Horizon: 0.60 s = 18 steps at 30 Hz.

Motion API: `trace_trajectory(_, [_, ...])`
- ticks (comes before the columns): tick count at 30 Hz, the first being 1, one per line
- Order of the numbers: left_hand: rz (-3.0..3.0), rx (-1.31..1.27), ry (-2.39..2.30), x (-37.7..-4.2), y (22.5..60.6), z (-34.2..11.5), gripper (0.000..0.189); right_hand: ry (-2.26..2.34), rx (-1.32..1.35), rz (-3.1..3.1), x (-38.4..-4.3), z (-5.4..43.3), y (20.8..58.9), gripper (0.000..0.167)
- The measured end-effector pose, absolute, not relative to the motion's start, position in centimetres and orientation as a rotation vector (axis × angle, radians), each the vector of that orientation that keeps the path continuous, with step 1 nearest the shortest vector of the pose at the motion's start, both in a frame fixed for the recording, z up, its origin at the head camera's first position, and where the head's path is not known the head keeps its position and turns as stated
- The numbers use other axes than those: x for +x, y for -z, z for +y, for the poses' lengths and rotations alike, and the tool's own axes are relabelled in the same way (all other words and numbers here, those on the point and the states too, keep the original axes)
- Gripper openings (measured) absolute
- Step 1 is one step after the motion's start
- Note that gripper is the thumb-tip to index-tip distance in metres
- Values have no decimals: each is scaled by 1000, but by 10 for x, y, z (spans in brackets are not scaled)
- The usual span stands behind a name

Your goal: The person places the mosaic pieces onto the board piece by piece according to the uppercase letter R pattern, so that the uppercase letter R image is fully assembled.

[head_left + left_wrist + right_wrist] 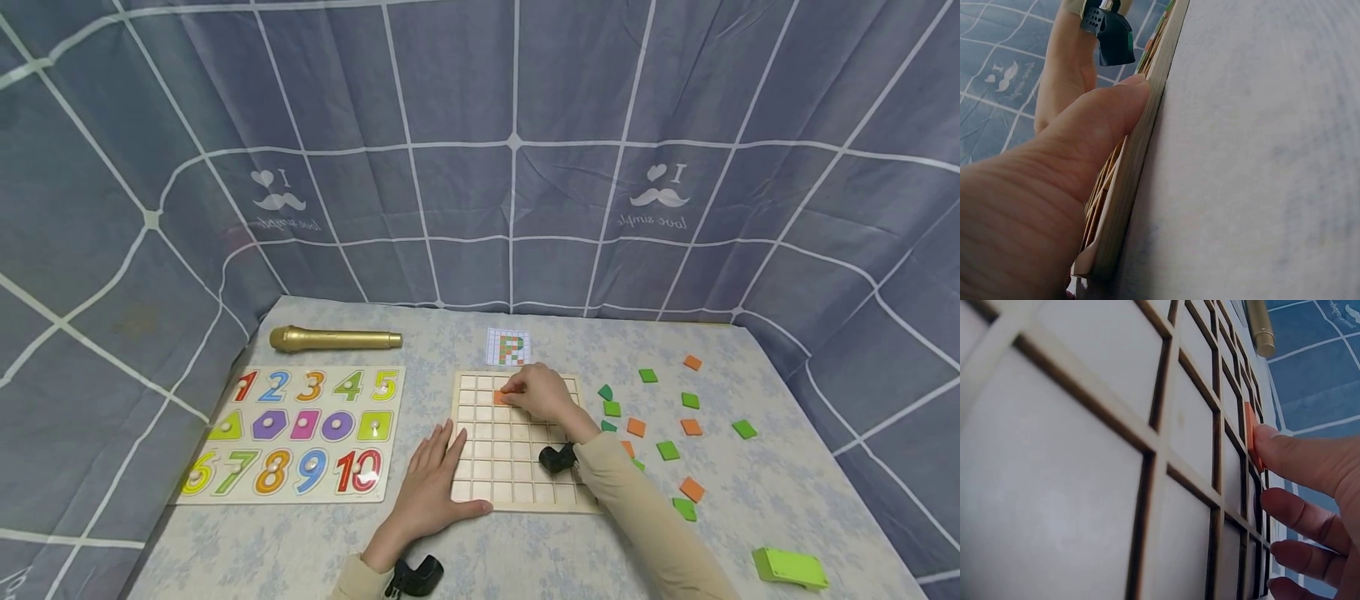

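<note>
In the head view a wooden grid board (517,496) lies on the table. An orange square tile (499,398) is at one of its upper cells. My right hand (542,393) pinches this tile at the board; in the right wrist view its thumb touches the orange tile (1251,434), and the other fingers are over the grid. My left hand (431,487) rests with fingers spread along the board's left side, its thumb at the lower left corner. The left wrist view shows that thumb (1107,106) against the board's edge (1141,150). A pattern card (510,347) lies behind the board.
Several green tiles (667,451) and orange tiles (692,427) are scattered right of the board. Left is a puzzle board (285,492) with numbers and shapes, with a gold microphone (337,339) behind it. A green block (790,568) lies near the front right.
</note>
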State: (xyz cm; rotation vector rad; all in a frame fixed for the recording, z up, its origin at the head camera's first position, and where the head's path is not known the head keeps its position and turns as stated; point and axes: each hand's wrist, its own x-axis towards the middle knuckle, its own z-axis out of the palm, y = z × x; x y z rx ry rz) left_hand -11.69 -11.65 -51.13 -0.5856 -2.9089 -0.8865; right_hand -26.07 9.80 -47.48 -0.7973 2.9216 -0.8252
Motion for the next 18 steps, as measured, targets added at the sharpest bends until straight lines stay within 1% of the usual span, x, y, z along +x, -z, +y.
trace_trajectory(10, [-2907,-587,877,-117,512,-116,106,917,-918,2820,-259,106,476,16])
trace_trajectory(18, [-2906,-578,884,-118,512,-117,106,1024,-822,2923,-255,124,476,18])
